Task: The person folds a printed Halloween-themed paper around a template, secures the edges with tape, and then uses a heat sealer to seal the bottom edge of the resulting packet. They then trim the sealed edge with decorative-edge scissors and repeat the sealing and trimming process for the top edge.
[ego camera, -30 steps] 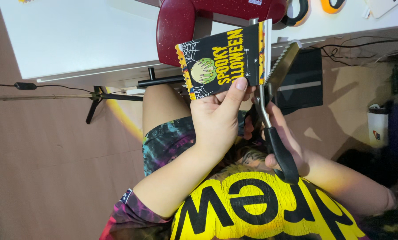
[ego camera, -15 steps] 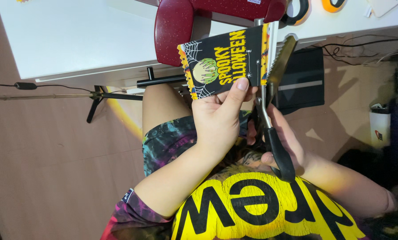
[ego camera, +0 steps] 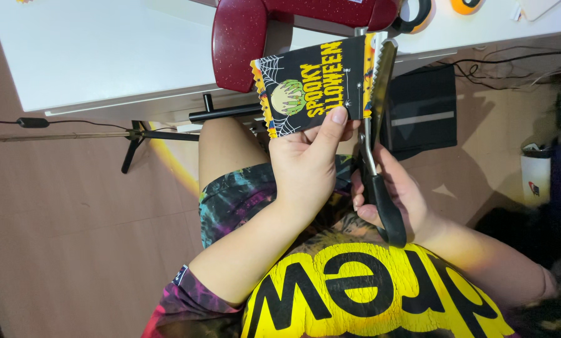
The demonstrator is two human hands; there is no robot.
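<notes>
Since the earlier frames, the scissors have advanced along the right edge of the packet; the blades, previously spread wide, now stand nearly together beside the zigzag border. The packet has tilted slightly and sits a little higher against the table edge.

The left hand pinches the packet from below: the thumb presses flat on the printed front face and the fingers fold behind it. The right hand is closed around the black handles of the scissors, fingers wrapped through the loops.

The packet is a flat, rectangular pouch of thin glossy film. Its face is black, with white cobweb lines at the corners, a green round emblem at the left end and yellow block lettering across the middle. Both short ends carry a serrated seam banded in yellow and orange. It is held in the air in front of the person's lap, overlapping the edge of the white table.

The scissors have long grey metal blades with a dull sheen and smooth black plastic handles.

A dark red, glitter-finished machine with rounded corners stands on the table just behind the packet. A black box with a pale stripe sits under the table, to the right of the blades.
</notes>
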